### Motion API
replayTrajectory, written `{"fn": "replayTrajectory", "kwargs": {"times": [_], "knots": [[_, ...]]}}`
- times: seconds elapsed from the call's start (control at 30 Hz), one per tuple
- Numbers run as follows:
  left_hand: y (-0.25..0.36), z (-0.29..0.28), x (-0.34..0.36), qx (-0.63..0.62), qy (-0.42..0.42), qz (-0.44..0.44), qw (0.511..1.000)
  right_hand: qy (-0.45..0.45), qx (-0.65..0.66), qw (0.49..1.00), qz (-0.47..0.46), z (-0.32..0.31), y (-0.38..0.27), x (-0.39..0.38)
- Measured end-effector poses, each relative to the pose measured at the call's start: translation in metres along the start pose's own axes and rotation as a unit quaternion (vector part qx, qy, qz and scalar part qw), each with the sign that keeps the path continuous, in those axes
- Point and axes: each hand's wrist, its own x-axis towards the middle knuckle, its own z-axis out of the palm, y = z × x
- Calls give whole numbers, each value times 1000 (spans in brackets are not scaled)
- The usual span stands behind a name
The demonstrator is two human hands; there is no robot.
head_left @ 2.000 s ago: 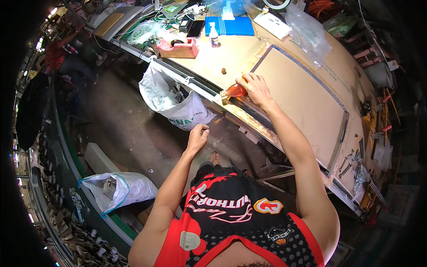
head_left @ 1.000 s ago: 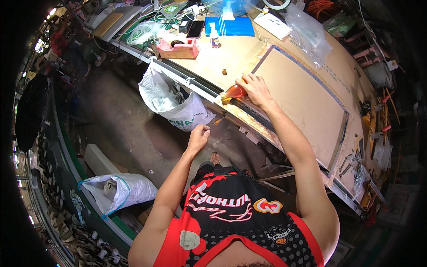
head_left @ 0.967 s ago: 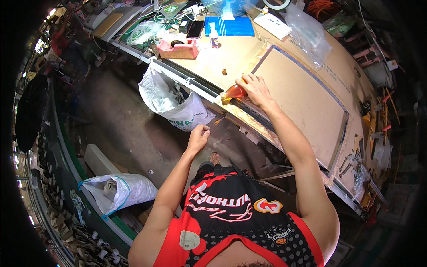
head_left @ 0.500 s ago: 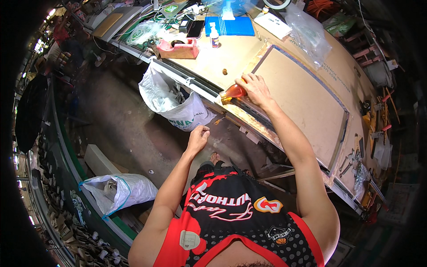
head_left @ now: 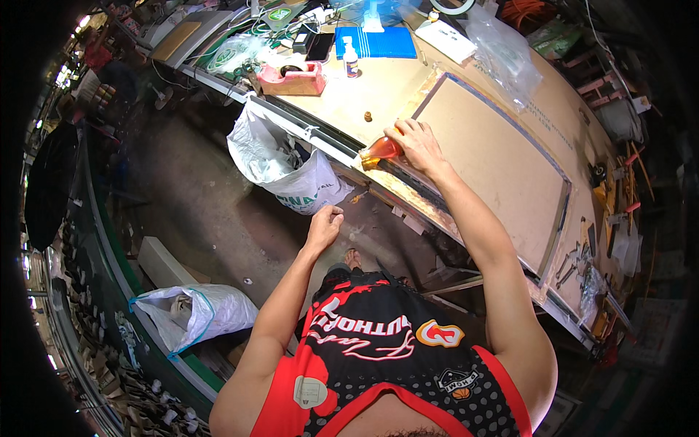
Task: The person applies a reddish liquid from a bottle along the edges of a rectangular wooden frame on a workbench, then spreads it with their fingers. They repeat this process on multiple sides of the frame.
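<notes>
My right hand (head_left: 417, 143) is wrapped round the upper end of a bottle (head_left: 382, 149) with clear walls and red-orange liquid in it. The bottle lies tilted over the front edge of the workbench (head_left: 342, 102), its yellowish end pointing left and slightly down. A small brown piece, perhaps a cap (head_left: 368, 116), stands on the bench just beyond it. My left hand (head_left: 325, 223) hangs in the air before the bench, fingers curled together; what they hold, if anything, is hidden. Beside it stands an open white sack (head_left: 291, 178) with pale scraps inside.
A red tape dispenser (head_left: 291, 80), a small white bottle (head_left: 351, 58), a phone (head_left: 320, 47) and a blue mat (head_left: 386, 44) lie at the back. A framed panel (head_left: 488, 160) covers the bench's right side, with hand tools (head_left: 575, 262) beyond. Another white sack (head_left: 196, 313) lies left.
</notes>
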Motion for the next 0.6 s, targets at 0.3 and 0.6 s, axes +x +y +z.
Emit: {"fn": "replayTrajectory", "kwargs": {"times": [0.3,0.6], "knots": [[-4,2,0,-6,-2,-5,1000,7,-2,1000,-2,-2,-2,1],[-2,2,-3,4,0,-2,1000,-1,2,1000,1,0,-2,0]]}}
